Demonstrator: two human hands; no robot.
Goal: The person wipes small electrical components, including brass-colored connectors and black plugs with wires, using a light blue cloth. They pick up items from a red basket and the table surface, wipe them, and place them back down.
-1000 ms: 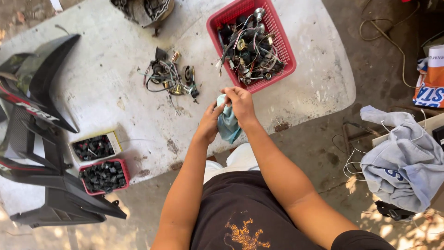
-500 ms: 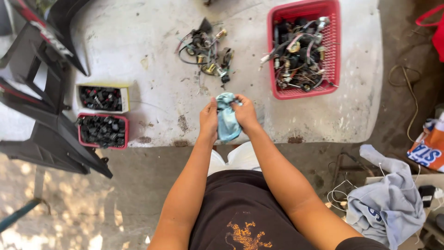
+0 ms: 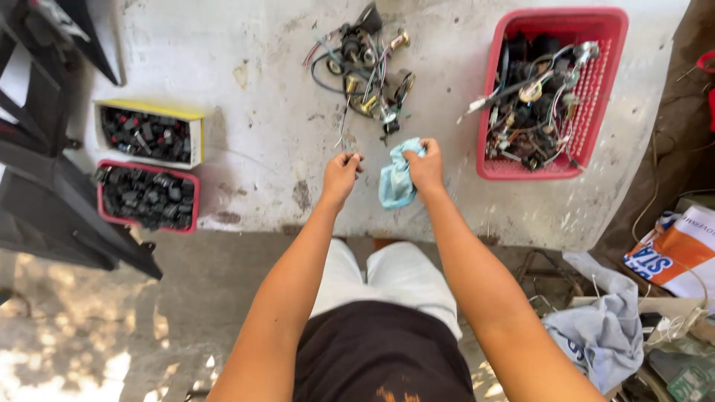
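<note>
Here the right hand (image 3: 426,167) pinches a light blue rag (image 3: 395,182) that hangs just above the near edge of the grey slab (image 3: 261,112), while the left hand (image 3: 341,173) nips something small between its fingertips, too small to tell. It looks like the wiping stage; wiping further would call for bringing the hands together, near the loose pile of wired parts (image 3: 365,67).

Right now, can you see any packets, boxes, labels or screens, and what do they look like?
Printed bag: far right, on the ground; white with orange and blue, crumpled.
Yellow-rimmed box: left on the slab; rectangular, full of small black parts.
Red tray: just below that box; rectangular, black parts inside.
Red basket: upper right; perforated plastic, holding wired parts.
No screens.
</note>
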